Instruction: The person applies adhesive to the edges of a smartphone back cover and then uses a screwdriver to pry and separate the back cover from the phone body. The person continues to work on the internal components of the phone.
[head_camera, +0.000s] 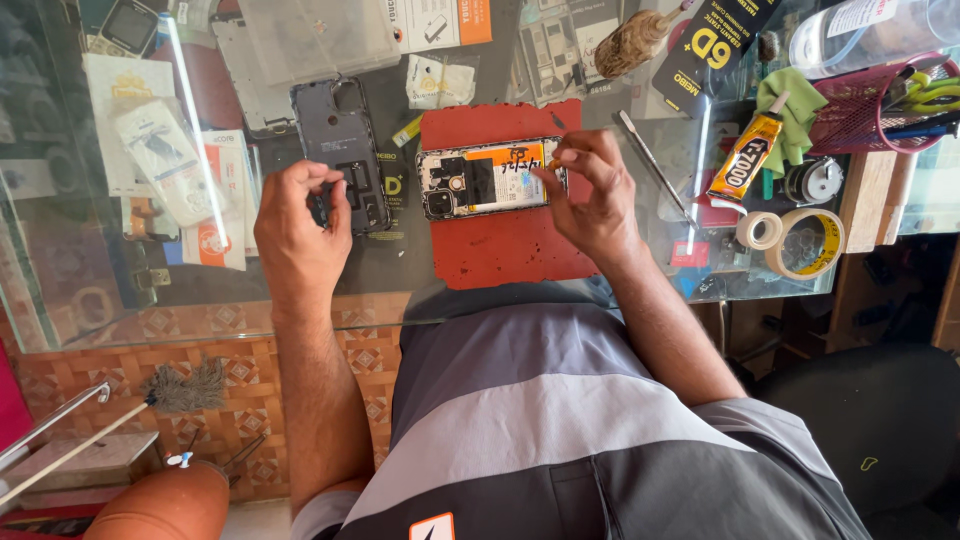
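Hands are being kept busy: the left hand (298, 225) is curled on the dark back cover (340, 150), already taken off. The right hand (590, 195) is pinching a small part on the opened phone (490, 178), lying on the red mat (505, 250) on the desk (90, 300).

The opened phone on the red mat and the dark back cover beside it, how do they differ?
The opened phone lies crosswise on the red mat, showing an orange-and-white battery; the dark back cover lies lengthwise on the glass table, plain grey. The right hand works the phone; the left hand touches the cover. Both lie flat.
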